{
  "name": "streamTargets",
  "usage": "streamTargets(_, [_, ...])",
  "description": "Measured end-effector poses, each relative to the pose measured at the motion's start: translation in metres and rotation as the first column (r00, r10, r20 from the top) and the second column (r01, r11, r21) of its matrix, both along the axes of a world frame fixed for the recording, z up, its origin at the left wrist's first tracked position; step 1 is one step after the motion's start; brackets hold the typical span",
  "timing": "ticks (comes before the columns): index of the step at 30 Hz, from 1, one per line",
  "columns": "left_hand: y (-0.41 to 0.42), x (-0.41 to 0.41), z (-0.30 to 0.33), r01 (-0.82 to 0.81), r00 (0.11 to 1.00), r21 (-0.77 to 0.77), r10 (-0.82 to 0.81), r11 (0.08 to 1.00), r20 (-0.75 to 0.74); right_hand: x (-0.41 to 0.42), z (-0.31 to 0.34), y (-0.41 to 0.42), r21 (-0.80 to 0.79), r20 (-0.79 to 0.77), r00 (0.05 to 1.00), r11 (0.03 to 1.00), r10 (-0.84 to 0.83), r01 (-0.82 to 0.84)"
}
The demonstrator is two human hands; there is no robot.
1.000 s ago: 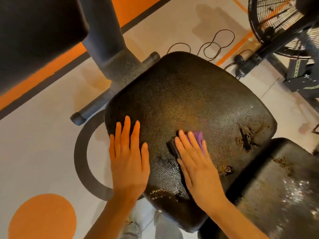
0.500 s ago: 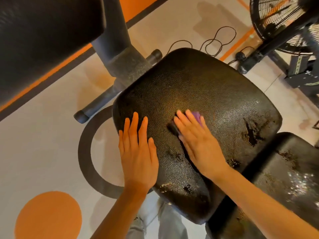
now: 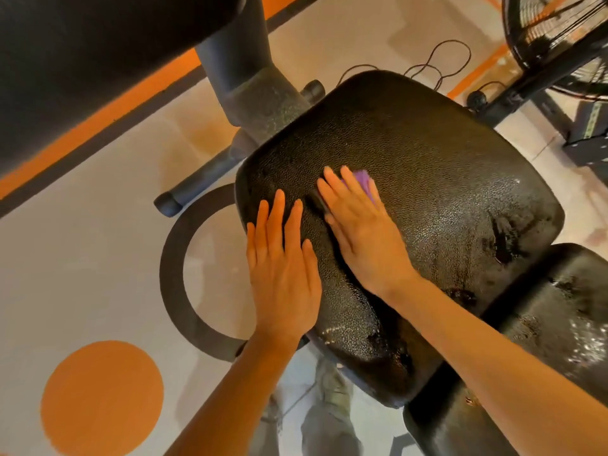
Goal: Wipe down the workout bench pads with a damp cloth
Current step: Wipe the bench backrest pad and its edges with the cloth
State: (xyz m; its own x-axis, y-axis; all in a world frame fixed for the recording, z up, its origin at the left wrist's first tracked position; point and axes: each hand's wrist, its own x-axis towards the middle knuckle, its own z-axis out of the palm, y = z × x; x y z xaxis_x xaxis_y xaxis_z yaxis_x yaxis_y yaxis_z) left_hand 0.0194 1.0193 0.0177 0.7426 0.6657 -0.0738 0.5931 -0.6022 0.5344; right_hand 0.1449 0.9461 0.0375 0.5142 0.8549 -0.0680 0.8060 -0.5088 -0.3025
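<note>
Pale gym flooring (image 3: 82, 258) with orange stripes and an orange circle is showing beneath a black textured seat pad (image 3: 427, 166), the surface being wiped. A second pad (image 3: 559, 324) is sitting just beside it at the lower right, glistening wet. A fan (image 3: 559, 37) is standing at the upper right with a cable (image 3: 437, 64) coiling on the floor behind the seat.

Both hands are lying flat with fingers straight. The right hand (image 3: 358, 228) is pressing a purple cloth (image 3: 363, 181) onto the seat pad, the cloth mostly hidden under the fingers, only its far edge peeking out. The left hand (image 3: 283, 258) is resting on the pad's near-left edge, just beside the right, apparently bracing.

The cloth is sitting toward the pad's left side. The broad unwiped-looking stretch is lying ahead and to the right of the right hand, toward the far rounded edge and the worn, torn patch (image 3: 503, 235) near the right edge. The right hand is plainly the nearer one to that area; nothing is blocking a sweep that way. The left edge is falling away close by, so room there is short.
</note>
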Motion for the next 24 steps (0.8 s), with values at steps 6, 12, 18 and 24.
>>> streamTargets(6, [0.002,-0.001,0.0,-0.002,1.0,-0.026,0.003,1.0,0.01,-0.051,0.014,-0.09,-0.047,-0.06,0.985,0.985,0.161,-0.164])
streamTargets(12, [0.007,-0.005,0.003,-0.046,0.989,-0.113,0.061,0.993,0.133,-0.015,0.004,-0.015,-0.005,-0.037,0.982,0.982,0.187,-0.187])
streamTargets(18, [0.066,-0.017,-0.012,-0.011,0.99,-0.136,0.03,0.991,0.135,-0.035,0.006,-0.056,-0.032,-0.009,0.958,0.957,0.288,-0.288])
streamTargets(24, [0.068,-0.014,-0.027,0.041,0.982,-0.127,-0.017,0.991,0.186,-0.046,0.002,-0.001,0.033,-0.094,0.995,0.999,0.036,-0.033])
